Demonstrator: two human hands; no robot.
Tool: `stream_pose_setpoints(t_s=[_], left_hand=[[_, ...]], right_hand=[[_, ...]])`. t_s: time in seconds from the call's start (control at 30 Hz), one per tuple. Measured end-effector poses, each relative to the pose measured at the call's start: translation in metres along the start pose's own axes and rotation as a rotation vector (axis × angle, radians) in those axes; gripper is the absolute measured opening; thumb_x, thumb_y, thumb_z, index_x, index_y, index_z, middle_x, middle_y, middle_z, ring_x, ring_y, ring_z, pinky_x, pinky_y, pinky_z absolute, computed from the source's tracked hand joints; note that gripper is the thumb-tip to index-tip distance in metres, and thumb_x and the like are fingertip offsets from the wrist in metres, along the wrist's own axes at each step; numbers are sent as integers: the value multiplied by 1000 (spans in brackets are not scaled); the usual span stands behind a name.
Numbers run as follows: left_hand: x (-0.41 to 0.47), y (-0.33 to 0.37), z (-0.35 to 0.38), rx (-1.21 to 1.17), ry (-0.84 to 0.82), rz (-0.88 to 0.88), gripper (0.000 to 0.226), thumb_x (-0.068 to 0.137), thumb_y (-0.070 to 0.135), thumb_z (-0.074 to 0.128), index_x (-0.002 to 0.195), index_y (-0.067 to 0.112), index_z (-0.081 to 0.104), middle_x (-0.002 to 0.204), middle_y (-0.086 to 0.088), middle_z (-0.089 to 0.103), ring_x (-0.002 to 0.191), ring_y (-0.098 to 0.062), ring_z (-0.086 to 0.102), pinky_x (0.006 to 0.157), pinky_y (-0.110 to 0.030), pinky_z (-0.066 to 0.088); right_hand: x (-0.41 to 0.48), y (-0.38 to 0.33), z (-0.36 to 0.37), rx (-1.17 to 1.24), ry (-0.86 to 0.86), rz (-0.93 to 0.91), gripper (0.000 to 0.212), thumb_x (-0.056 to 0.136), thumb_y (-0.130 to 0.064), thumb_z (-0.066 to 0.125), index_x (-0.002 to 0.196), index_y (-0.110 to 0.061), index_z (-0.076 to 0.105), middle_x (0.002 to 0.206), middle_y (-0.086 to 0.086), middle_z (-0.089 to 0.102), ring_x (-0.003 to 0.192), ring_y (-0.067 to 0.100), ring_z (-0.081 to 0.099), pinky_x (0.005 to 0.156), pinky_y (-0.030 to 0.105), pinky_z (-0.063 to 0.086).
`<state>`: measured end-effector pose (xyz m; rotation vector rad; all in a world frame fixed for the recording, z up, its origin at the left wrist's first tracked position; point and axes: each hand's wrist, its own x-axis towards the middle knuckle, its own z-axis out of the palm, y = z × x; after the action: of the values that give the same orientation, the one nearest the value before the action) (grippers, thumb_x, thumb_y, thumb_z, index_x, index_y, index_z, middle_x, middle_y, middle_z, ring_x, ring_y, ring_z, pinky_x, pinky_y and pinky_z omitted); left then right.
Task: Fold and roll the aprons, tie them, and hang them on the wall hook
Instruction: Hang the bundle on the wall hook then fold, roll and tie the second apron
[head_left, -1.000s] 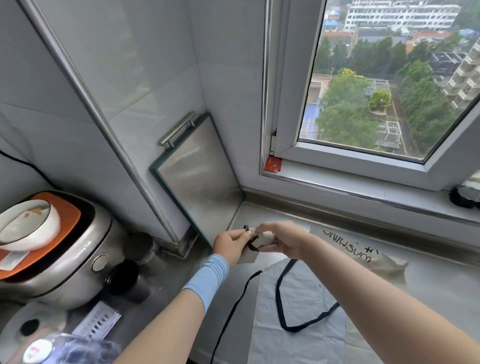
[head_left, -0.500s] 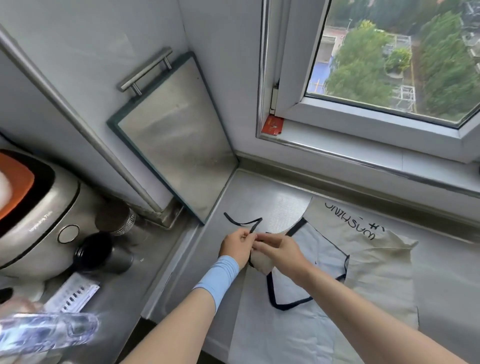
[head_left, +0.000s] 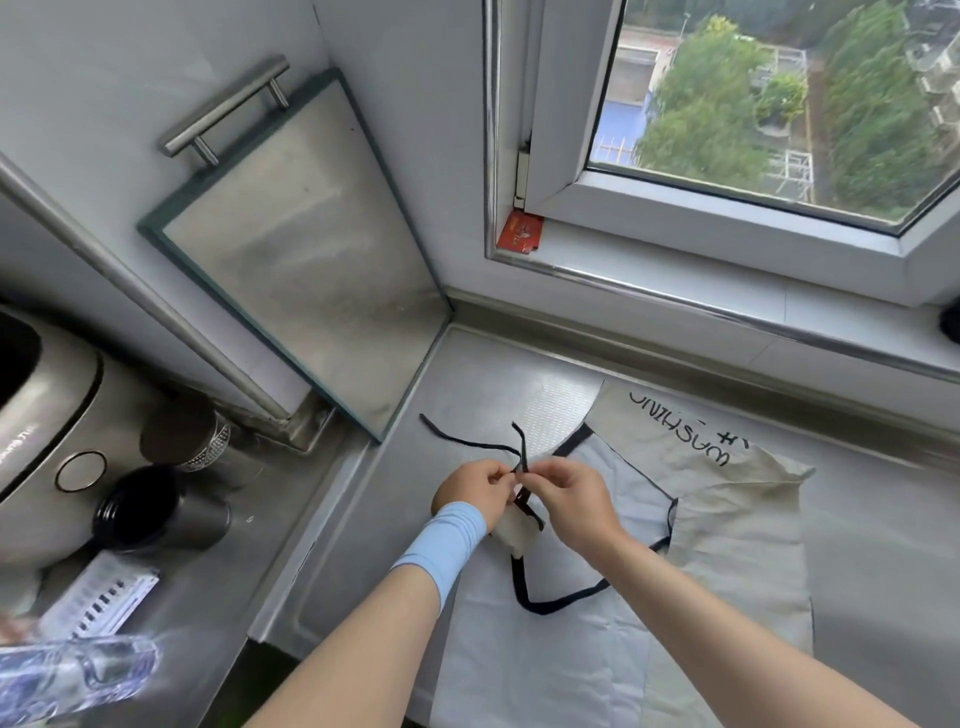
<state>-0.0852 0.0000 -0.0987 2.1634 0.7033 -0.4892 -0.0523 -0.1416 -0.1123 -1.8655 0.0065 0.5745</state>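
— Head view first: what is staying hidden from you?

— Both hands are meeting at frame center, over a small rolled apron (head_left: 511, 532). Most of that cream bundle is sitting behind the left hand (head_left: 475, 493) and right hand (head_left: 569, 501), so I cannot tell how tightly it is rolled. The black strap (head_left: 467, 441) is running up and left from the fingers, and its loose ends are lying on the steel counter (head_left: 363, 519).

— Are the fingers gripping?

— Yes. Left thumb and forefinger are pinching the strap, and the right fingertips are pinching it just beside them. Whether a knot is forming between them is too small to read.

— Anything cut off?

— A second apron (head_left: 597, 649) with black trim is lying flat under the forearms and running off the lower edge. A beige cloth (head_left: 737, 519) with black lettering is lying to its right. At lower left a clear bottle (head_left: 72, 675) is blurring out, and the cooker (head_left: 41, 415) at the left edge is only partly showing.

— And against half a second ago?

— The camera is tilting further down, so less window (head_left: 727, 130) is showing at upper right. The strap ends are now spreading wider on the counter, and the hands are sitting closer to frame center.
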Motion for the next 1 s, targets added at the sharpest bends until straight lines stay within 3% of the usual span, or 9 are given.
stream_pose_setpoints(t_s=[0.1, 0.17, 0.3, 0.43, 0.53, 0.63, 0.73, 0.87, 1.0], left_hand=[[4, -4, 0, 60, -70, 36, 21, 93, 38, 48, 89, 32, 67, 87, 8, 69, 76, -17, 60, 67, -25, 47], [5, -9, -2, -4, -133, 56, 20, 93, 35, 49, 92, 31, 69, 90, 5, 70, 77, -18, 60, 72, -28, 48], [3, -19, -3, -152, -175, 93, 16, 91, 32, 57, 94, 33, 73, 94, 10, 72, 88, -13, 64, 83, -26, 50], [-2, -23, 0, -202, -94, 89, 17, 83, 22, 63, 93, 29, 75, 85, 14, 71, 79, -1, 62, 75, -12, 46], [-5, -25, 1, -184, 63, 64, 18, 76, 15, 64, 85, 29, 72, 70, 12, 63, 63, 2, 55, 61, -7, 40], [-4, -29, 2, -217, 95, 127, 30, 77, 14, 65, 99, 34, 65, 67, 10, 55, 59, 0, 50, 62, -6, 40], [-3, -30, 1, -190, 36, 180, 36, 82, 19, 65, 110, 42, 67, 78, 13, 60, 69, 0, 53, 69, -4, 42], [-3, -26, 1, -125, -38, 225, 31, 86, 19, 61, 107, 38, 72, 103, 15, 67, 94, -3, 60, 87, -13, 45], [-3, -21, 3, -115, -1, 192, 18, 85, 20, 62, 89, 32, 75, 94, 15, 68, 90, -5, 62, 82, -12, 44]], right_hand=[[9, -2, -3, -277, -57, -317, 10, 87, -12, 72, 80, -20, 71, 112, -17, 65, 81, 4, 62, 75, 17, 48], [17, -3, -4, -427, -124, -442, 7, 90, -13, 69, 85, -18, 68, 101, -14, 67, 76, 1, 59, 71, 15, 46], [26, -2, -4, -544, -197, -401, 9, 96, -16, 59, 88, -19, 58, 65, -9, 59, 55, 9, 52, 55, 23, 42], [28, 2, 3, -726, -172, -374, 10, 99, -24, 53, 95, -18, 60, 71, 2, 66, 68, 24, 59, 57, 32, 40], [31, -1, 6, -727, -178, -184, 13, 93, -29, 59, 92, -25, 71, 75, -4, 69, 74, 15, 62, 59, 28, 42], [35, -4, 6, -699, -268, -109, 15, 87, -26, 63, 85, -26, 78, 75, -8, 71, 70, 8, 61, 56, 19, 42], [36, -8, 1, -673, -266, -102, 15, 83, -22, 64, 79, -25, 78, 69, -7, 71, 63, 7, 59, 53, 19, 40], [35, -13, -8, -673, -255, -107, 12, 80, -24, 69, 70, -26, 75, 67, -8, 70, 63, 6, 59, 50, 15, 36], [31, -15, -15, -678, -287, -148, 27, 82, -31, 67, 57, -22, 65, 56, -6, 62, 55, 8, 53, 50, 23, 40]])
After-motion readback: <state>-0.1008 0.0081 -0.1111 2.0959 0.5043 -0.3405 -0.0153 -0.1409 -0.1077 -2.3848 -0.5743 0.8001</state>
